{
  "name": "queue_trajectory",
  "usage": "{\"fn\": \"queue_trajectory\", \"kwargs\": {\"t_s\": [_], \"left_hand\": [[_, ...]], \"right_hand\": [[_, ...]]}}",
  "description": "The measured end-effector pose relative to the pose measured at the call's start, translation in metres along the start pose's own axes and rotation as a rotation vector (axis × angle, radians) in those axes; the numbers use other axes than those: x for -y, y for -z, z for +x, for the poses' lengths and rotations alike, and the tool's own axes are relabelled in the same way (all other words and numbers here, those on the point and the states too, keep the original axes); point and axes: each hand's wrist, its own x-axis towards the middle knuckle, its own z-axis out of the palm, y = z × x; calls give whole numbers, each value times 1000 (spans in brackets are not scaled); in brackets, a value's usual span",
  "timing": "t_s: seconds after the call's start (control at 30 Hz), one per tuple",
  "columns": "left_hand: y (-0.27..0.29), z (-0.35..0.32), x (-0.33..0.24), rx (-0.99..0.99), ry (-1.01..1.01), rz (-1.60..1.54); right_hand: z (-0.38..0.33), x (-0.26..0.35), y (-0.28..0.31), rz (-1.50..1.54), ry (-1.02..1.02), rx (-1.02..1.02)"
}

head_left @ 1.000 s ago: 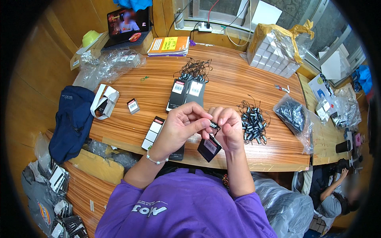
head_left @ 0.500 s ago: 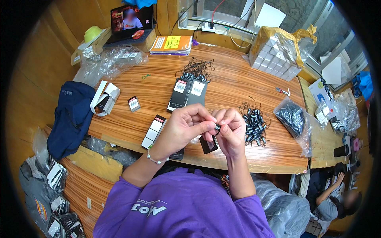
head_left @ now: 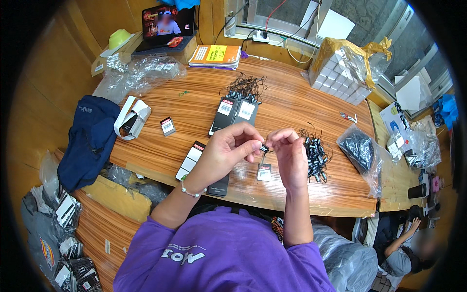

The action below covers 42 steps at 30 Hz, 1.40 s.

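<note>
Our tag [head_left: 264,173] has turned, so we see its white side. Our left hand [head_left: 232,150] pinches the black bit [head_left: 264,149]; we can't tell if our right hand [head_left: 291,160] pinches too.

Orange notebook [head_left: 214,55] at back of desk [head_left: 292,92], lying on other paper. Laptop [head_left: 168,27], screen lit, just left of notebook. Light-green bowl [head_left: 119,38] farther left of it. Crumpled clear plastic [head_left: 141,73] near, front-left of notebook; small green band [head_left: 183,93] in front of it. Navy cloth bag [head_left: 90,141] well apart, front-left of notebook. White power socket [head_left: 260,37] behind-right of it. Red-handled snips [head_left: 348,117] well apart, front-right of notebook. Co-worker [head_left: 400,262] far front-right of it, grey top.
</note>
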Motion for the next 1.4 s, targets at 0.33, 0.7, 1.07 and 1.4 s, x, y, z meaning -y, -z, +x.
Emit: {"fn": "queue_trajectory", "kwargs": {"t_s": [0.33, 0.7, 1.07, 1.4], "left_hand": [[-3, -2, 22, -296, -483, 901], [-11, 1, 63, -112, -144, 349], [2, 0, 44, 139, 52, 5], [14, 3, 48, 103, 57, -240]], "right_hand": [[8, -22, -10, -216, -119, -143], [20, -28, -18, 263, 17, -211], [21, -21, -10, 154, 55, -242], [26, -10, -15, 169, 41, -202]]}}
